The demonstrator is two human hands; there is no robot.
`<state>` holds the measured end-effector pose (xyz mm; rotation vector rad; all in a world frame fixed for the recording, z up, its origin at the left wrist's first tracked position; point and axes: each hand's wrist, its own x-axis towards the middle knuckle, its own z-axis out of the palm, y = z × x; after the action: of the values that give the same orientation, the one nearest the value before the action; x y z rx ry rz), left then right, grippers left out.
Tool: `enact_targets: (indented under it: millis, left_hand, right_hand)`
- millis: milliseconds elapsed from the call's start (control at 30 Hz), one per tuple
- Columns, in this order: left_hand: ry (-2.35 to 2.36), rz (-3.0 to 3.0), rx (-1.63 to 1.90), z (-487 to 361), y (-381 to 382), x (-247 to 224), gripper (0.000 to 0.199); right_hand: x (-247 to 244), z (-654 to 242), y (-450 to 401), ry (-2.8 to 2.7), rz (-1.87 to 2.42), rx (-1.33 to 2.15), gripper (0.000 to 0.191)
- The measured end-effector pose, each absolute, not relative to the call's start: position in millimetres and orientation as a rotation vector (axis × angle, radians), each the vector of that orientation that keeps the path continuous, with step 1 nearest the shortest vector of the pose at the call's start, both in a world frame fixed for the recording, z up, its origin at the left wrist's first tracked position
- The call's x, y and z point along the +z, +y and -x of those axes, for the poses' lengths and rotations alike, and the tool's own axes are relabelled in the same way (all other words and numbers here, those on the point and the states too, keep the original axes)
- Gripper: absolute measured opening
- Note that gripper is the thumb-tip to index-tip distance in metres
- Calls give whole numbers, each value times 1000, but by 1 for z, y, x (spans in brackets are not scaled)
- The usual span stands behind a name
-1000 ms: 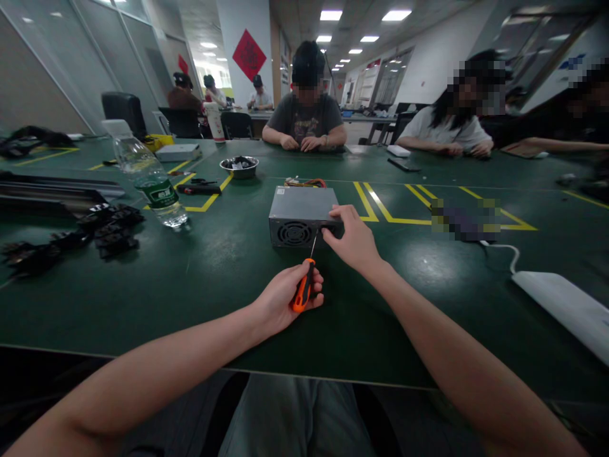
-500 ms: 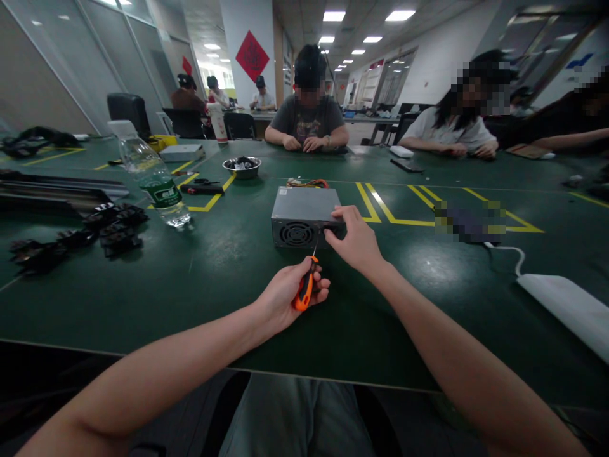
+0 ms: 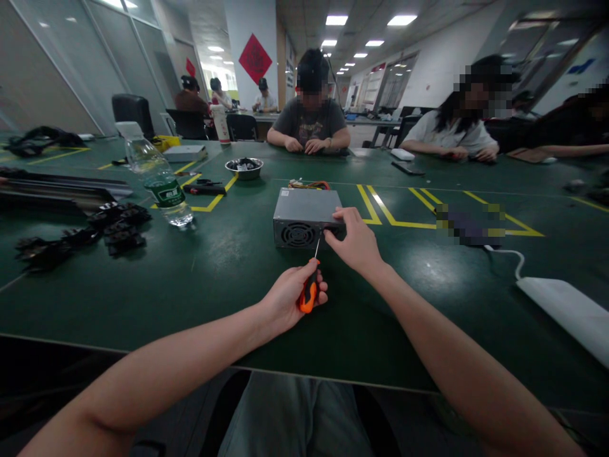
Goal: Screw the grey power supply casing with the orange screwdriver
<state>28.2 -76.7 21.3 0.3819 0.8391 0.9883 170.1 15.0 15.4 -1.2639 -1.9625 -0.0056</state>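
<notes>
A grey computer power supply stands on the green table, its round fan grille facing me and its coloured cables at the back. My left hand is closed around an orange and black screwdriver. The thin shaft points up and away, its tip by the front face, right of the grille; exact contact is too small to see. At the box's right front corner, my right hand grips the edge, fingertips on top and thumb at the front near the dark socket area.
On the left stand a water bottle, black clustered parts and long dark bars. A metal bowl of small parts sits behind. A white power bank lies right, cabled to a blurred device. Other people sit opposite.
The screwdriver's handle has turned in my left fingers and sits slightly lower, with more of the shaft showing. My right hand keeps its hold on the power supply. The view has shifted slightly.
</notes>
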Motion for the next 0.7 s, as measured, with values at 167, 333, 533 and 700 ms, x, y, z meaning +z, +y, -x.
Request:
enact_targets:
  millis: [167, 333, 533, 700]
  left_hand:
    - [827, -344, 964, -26, -77, 23, 32]
    - [804, -337, 980, -24, -76, 23, 26]
    - [897, -391, 995, -27, -77, 26, 24]
    - [876, -426, 925, -24, -77, 25, 33]
  right_hand:
    - [15, -169, 16, -1962, 1270, -18, 23]
    - [16, -168, 14, -1959, 1268, -20, 21]
    - [15, -169, 15, -1960, 1249, -17, 22]
    - [15, -170, 15, -1969, 1257, -16, 22]
